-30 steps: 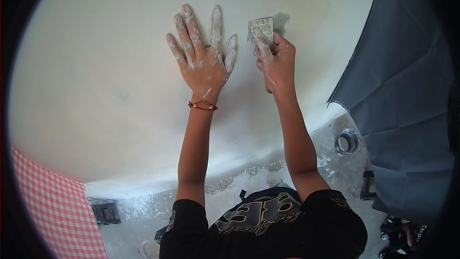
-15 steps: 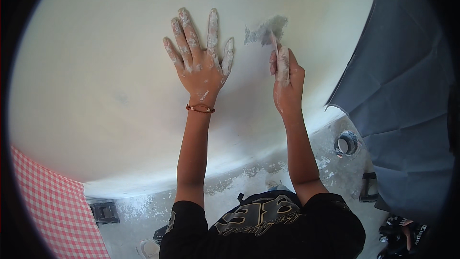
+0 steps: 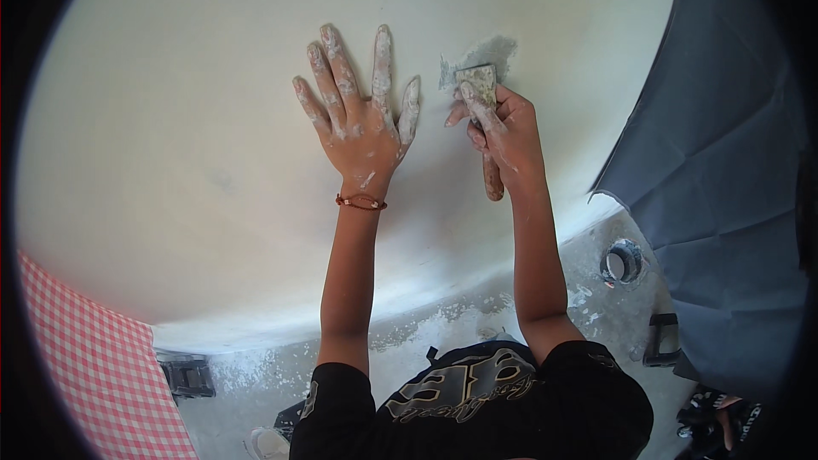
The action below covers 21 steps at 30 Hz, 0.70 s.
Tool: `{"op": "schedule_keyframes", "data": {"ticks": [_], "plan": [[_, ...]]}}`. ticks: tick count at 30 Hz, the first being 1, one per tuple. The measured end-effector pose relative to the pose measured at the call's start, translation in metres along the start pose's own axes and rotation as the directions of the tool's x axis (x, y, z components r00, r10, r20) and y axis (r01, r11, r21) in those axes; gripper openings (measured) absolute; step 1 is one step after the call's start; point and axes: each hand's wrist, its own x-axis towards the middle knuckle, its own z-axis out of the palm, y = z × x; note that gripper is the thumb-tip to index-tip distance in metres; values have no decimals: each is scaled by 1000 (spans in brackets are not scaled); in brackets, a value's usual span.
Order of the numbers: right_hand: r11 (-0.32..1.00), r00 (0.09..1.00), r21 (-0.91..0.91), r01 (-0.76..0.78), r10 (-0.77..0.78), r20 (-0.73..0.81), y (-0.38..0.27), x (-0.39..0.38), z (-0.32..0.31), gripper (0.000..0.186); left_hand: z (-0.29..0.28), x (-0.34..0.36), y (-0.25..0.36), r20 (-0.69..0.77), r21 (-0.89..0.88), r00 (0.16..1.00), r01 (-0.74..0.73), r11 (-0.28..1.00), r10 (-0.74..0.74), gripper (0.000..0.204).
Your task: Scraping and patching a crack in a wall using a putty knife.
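Against the white wall [image 3: 196, 119], my left hand [image 3: 358, 128] lies flat with its fingers spread, flecked with white paste and wearing a cord bracelet [image 3: 360, 202]. To its right, my right hand [image 3: 511, 136] grips a small scraper [image 3: 477, 74] with a paste-smeared metal blade and a wooden handle. Its thumb lies along the blade, and the fingertips are partly behind it. The blade is over the lower part of a rough grey patch [image 3: 496, 50] on the wall; whether it touches the wall I cannot tell.
A grey cloth [image 3: 733, 204] hangs at the right and a pink checked cloth [image 3: 85, 341] at lower left. On the paste-spattered floor [image 3: 239, 383] are a round container [image 3: 620, 262] and dark plastic items [image 3: 186, 376]. More black objects [image 3: 699, 426] lie at lower right.
Half a second ago the blade was edge-on; now its face shows again, slightly lower than a second ago. My left hand stays spread, a little lower in the picture.
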Motion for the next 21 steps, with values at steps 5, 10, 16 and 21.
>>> {"op": "schedule_keyframes", "data": {"ticks": [5, 10, 16, 21], "plan": [[1000, 1000, -1, 4, -4, 22, 9, 5, -2, 23, 3, 0, 1, -15, -10, 1000, 0, 1000, -1, 63], [997, 998, 63, 34, -31, -56, 11, 4, 6, 21, 3, 0, 3, -1, -1, 1000, 7, 1000, -7, 63], [989, 987, 37, 142, -138, -85, 18, 9, 12, 22, 6, 0, 4, -7, -6, 1000, -3, 1000, 3, 63], [993, 997, 89, 75, -72, -39, 12, 8, 19, 23, 4, -2, -2, -14, -4, 1000, 7, 1000, -7, 63]]}}
